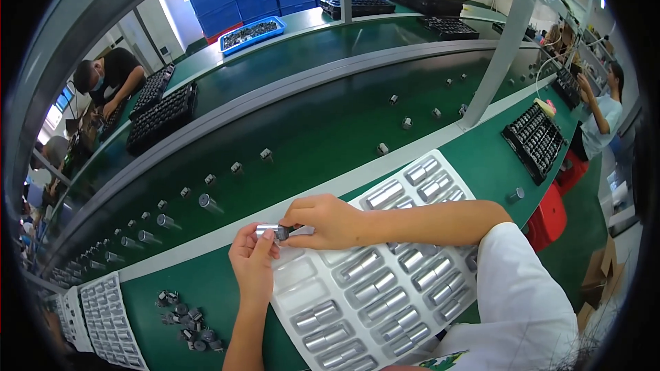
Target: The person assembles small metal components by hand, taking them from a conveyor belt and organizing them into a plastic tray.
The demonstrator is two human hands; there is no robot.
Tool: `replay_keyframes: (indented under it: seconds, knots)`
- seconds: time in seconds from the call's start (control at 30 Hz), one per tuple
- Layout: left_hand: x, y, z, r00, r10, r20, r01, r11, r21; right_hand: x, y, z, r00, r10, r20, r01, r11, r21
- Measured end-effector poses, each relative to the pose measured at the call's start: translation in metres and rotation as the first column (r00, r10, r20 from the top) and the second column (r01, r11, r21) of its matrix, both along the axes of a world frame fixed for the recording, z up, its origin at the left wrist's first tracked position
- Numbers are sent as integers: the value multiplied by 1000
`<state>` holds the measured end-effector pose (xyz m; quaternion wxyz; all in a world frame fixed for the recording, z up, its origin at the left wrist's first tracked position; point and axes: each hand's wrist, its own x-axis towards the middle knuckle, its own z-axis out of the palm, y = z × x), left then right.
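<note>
In my left hand (251, 261) a short silver metal cylinder (265, 230) is pinched between thumb and fingers. My right hand (328, 222) is closed on a small dark cap-like part (282, 233) at the cylinder's right end; whether it is inserted or only touching, I cannot tell. Another grey, shiny piece shows under the right fingers, too small to name. Below both hands lies a white plastic tray (297, 273) with silver cylinders in most of its pockets. My right forearm crosses over the tray and hides part of it.
Several small dark parts (195, 326) are piled left of my left forearm. Another filled tray (110, 309) is at the far left. Cylinders (207, 203) and small parts stand along the green conveyor belt (323, 124). A black crate (535, 139) sits at right; co-workers sit at both sides.
</note>
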<state>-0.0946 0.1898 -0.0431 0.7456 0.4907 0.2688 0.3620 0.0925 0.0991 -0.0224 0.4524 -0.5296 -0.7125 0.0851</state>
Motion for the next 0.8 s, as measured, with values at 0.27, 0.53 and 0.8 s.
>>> replay_keyframes:
  seconds: [0.27,0.53,0.8]
  knots:
    - [3,-15,8,964,-118,-240,164,969,182,-3,-4,-6,946,-13,325,-14,997,80]
    - [-3,-8,1,893,-282,-350,379,892,247,-5,-7,2,985,54,164,-43,997,-67]
    - [-9,-4,-12,861,-278,-426,437,832,340,-3,-7,-3,932,178,316,-153,983,-105]
